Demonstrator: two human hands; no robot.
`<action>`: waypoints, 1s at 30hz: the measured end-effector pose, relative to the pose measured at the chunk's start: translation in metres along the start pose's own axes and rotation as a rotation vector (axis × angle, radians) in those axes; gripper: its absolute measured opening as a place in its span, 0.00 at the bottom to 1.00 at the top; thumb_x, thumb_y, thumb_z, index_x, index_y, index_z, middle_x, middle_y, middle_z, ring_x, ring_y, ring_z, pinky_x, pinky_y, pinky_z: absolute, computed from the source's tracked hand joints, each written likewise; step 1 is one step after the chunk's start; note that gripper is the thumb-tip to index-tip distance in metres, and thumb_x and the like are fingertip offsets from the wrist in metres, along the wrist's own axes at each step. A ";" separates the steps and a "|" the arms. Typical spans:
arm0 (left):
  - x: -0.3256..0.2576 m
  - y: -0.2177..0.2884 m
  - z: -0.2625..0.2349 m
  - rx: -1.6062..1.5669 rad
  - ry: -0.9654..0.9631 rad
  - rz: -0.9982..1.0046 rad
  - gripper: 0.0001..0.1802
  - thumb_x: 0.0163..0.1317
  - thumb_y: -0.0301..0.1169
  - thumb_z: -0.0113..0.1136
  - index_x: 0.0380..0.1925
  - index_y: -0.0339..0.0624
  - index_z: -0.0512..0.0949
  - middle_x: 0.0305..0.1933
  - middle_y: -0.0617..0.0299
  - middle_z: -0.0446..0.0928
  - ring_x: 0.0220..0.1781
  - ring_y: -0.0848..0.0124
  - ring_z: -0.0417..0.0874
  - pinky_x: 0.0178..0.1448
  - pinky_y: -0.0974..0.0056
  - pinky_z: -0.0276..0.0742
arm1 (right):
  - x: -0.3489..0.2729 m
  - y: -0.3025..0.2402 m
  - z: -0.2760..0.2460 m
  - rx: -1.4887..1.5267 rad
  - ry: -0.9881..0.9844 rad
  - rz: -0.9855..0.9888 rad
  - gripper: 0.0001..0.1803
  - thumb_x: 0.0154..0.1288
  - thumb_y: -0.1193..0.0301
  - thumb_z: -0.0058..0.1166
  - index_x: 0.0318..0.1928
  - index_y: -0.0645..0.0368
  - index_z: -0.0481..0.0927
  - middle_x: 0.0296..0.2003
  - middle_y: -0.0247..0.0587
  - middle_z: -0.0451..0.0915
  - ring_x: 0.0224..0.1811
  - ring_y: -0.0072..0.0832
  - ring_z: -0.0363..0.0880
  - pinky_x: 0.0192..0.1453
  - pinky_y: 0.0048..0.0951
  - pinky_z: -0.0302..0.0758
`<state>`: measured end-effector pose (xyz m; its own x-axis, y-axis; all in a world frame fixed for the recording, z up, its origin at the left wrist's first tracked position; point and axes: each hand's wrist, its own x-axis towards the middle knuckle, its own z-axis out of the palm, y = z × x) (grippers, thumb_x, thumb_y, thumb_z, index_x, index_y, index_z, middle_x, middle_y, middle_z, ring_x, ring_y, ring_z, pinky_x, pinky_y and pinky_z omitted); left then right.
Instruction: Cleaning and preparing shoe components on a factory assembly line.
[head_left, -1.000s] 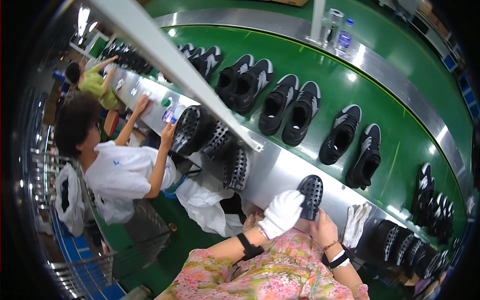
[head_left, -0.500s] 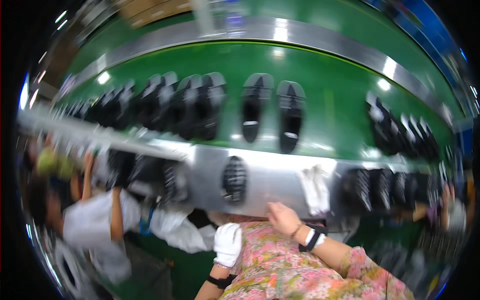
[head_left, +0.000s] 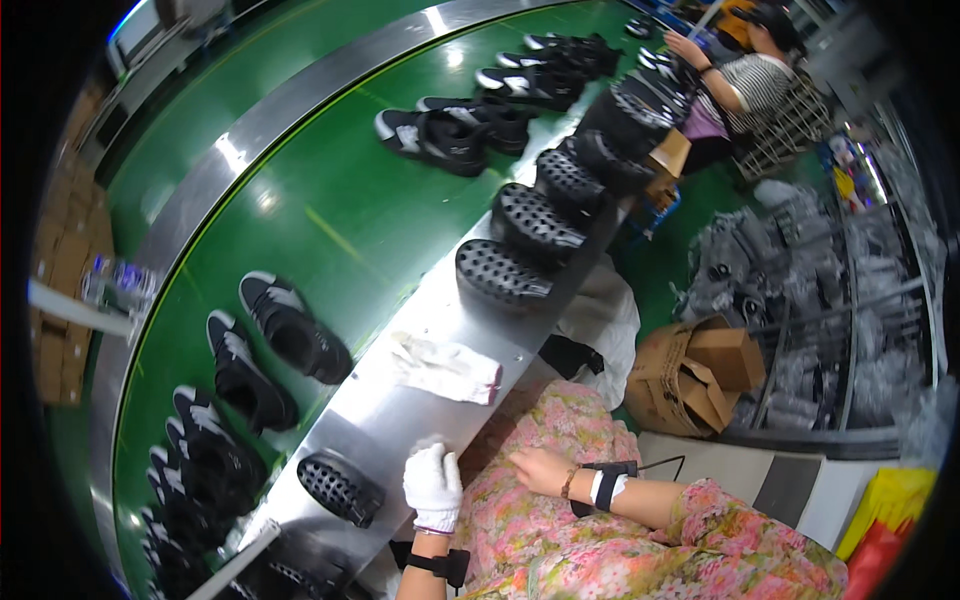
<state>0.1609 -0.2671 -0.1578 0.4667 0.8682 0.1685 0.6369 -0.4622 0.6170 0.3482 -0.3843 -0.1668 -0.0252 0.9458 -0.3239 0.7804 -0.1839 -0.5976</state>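
Note:
My left hand (head_left: 432, 487), in a white knitted glove, is at the near edge of a metal ledge (head_left: 400, 430). Its fingers are loosely bent, with nothing seen in them. My bare right hand (head_left: 540, 468) rests over the flowered dress (head_left: 540, 520), fingers slightly curled and apparently free. Beyond my hands a second white glove (head_left: 450, 370) lies flat on the ledge. Left of my gloved hand sits a black shoe (head_left: 340, 488), its studded sole facing up. Two more black shoes, one (head_left: 295, 325) beside another (head_left: 245, 375), stand upright on the green belt (head_left: 330, 220).
Rows of black shoes (head_left: 430, 138) stand along the belt at both ends. Several upturned shoes (head_left: 505, 270) line the ledge to the right. An open cardboard box (head_left: 690, 375) and bagged goods (head_left: 740, 265) are at right. A seated person (head_left: 750, 85) works farther along.
My view has swung to the right, bringing the box and the seated person into clear sight. My gloved left hand has risen to the ledge's edge; the right is lower, over the dress.

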 end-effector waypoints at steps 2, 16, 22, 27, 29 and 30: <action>0.006 -0.007 0.009 -0.001 0.022 0.026 0.08 0.54 0.29 0.60 0.35 0.42 0.77 0.31 0.54 0.77 0.35 0.53 0.76 0.41 0.53 0.72 | -0.010 0.003 0.006 0.047 0.025 0.047 0.08 0.60 0.71 0.48 0.39 0.60 0.72 0.34 0.50 0.77 0.38 0.50 0.78 0.42 0.46 0.75; 0.013 -0.018 0.033 0.091 0.005 0.099 0.05 0.56 0.22 0.57 0.34 0.37 0.77 0.32 0.53 0.79 0.34 0.56 0.77 0.39 0.56 0.73 | -0.089 0.102 0.045 0.375 0.199 0.548 0.09 0.58 0.71 0.49 0.39 0.61 0.76 0.36 0.51 0.78 0.41 0.49 0.77 0.44 0.44 0.75; 0.007 0.013 0.054 0.004 -0.047 -0.025 0.07 0.57 0.22 0.55 0.36 0.36 0.76 0.32 0.53 0.78 0.33 0.58 0.77 0.42 0.56 0.72 | -0.122 0.179 0.040 0.326 0.462 0.559 0.09 0.59 0.71 0.50 0.39 0.62 0.77 0.33 0.52 0.79 0.36 0.49 0.79 0.40 0.42 0.76; 0.002 0.108 0.099 0.087 -0.281 0.378 0.11 0.52 0.21 0.60 0.37 0.39 0.77 0.36 0.53 0.78 0.37 0.56 0.77 0.44 0.55 0.74 | -0.140 0.261 0.034 0.530 0.467 0.719 0.11 0.59 0.70 0.54 0.41 0.62 0.80 0.38 0.54 0.81 0.42 0.49 0.80 0.45 0.43 0.77; 0.007 0.131 0.129 0.056 -0.427 0.454 0.11 0.53 0.23 0.61 0.38 0.40 0.77 0.37 0.53 0.78 0.38 0.55 0.78 0.45 0.55 0.74 | -0.147 0.295 0.042 0.496 0.597 0.720 0.11 0.58 0.71 0.57 0.40 0.62 0.79 0.31 0.51 0.81 0.32 0.42 0.81 0.38 0.37 0.77; 0.011 0.135 0.145 0.082 -0.456 0.490 0.11 0.54 0.24 0.62 0.39 0.41 0.77 0.37 0.53 0.78 0.39 0.55 0.78 0.45 0.54 0.74 | -0.150 0.310 0.046 0.478 0.605 0.755 0.11 0.58 0.71 0.58 0.41 0.62 0.79 0.30 0.50 0.81 0.31 0.40 0.82 0.37 0.35 0.77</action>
<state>0.3412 -0.3468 -0.1841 0.9146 0.3997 0.0618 0.3216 -0.8114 0.4881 0.5648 -0.5955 -0.3369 0.7755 0.4957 -0.3909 0.1369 -0.7365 -0.6625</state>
